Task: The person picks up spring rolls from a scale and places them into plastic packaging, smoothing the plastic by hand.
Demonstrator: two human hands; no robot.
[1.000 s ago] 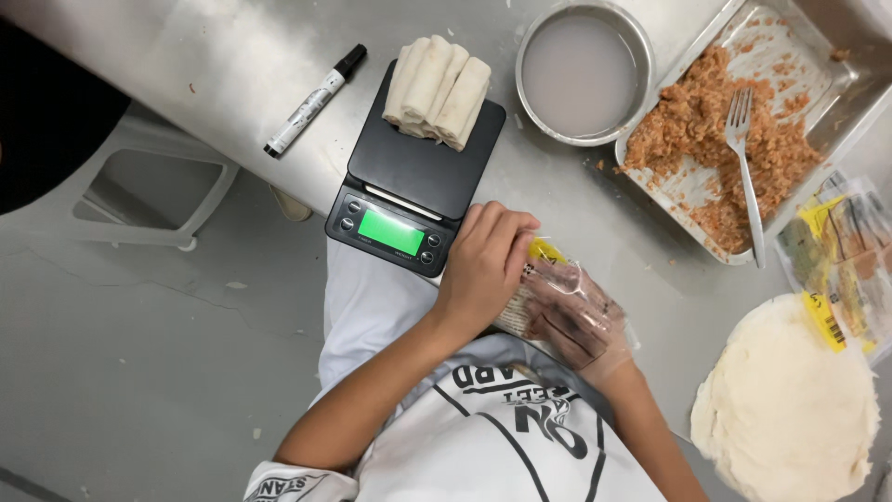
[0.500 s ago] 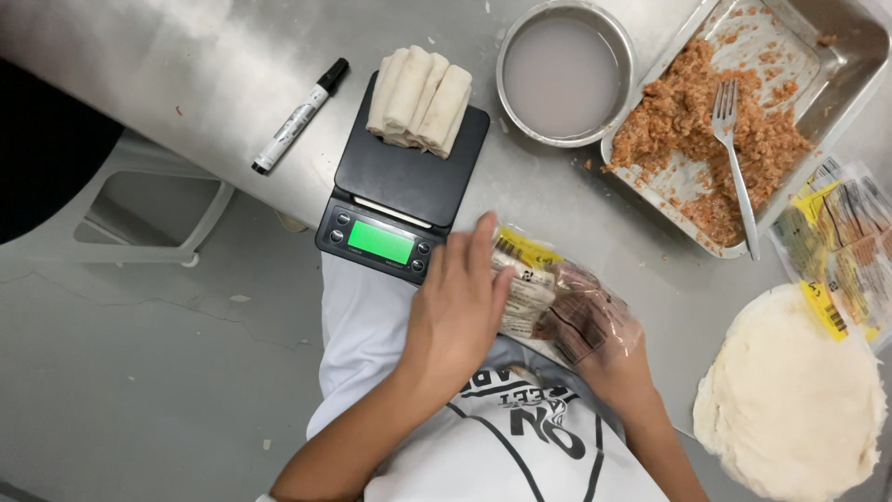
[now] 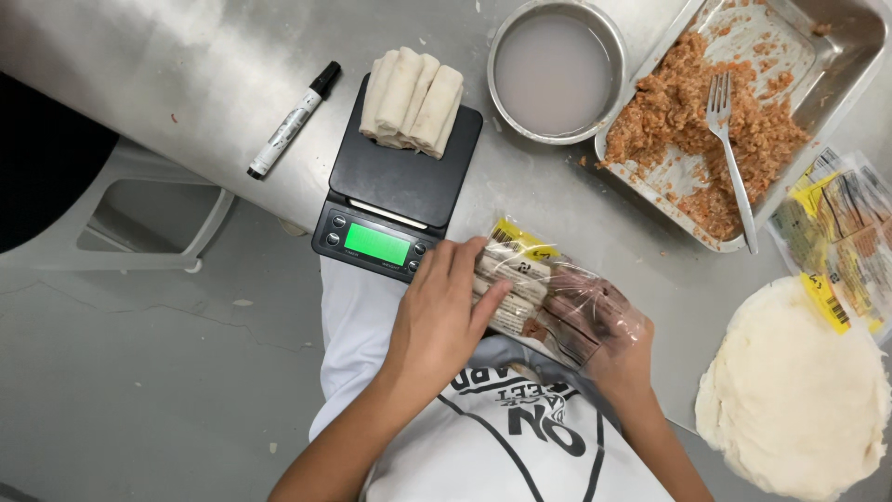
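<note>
**Near edge crowded, far-left corner open**

Bare counter [image 3: 167, 74] lies open toward the far-left corner, beyond the marker [image 3: 294, 120]. The scale [image 3: 398, 181], bowl [image 3: 556, 70] and tray [image 3: 743, 121] block the middle; the wrapper stack [image 3: 794, 390] fills the right edge.

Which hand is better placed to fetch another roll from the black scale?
Probably the left hand: it rests flat on the outside of the clear plastic bag of rolls, right beside the black digital scale. The right hand is inside the bag, farther away.
</note>
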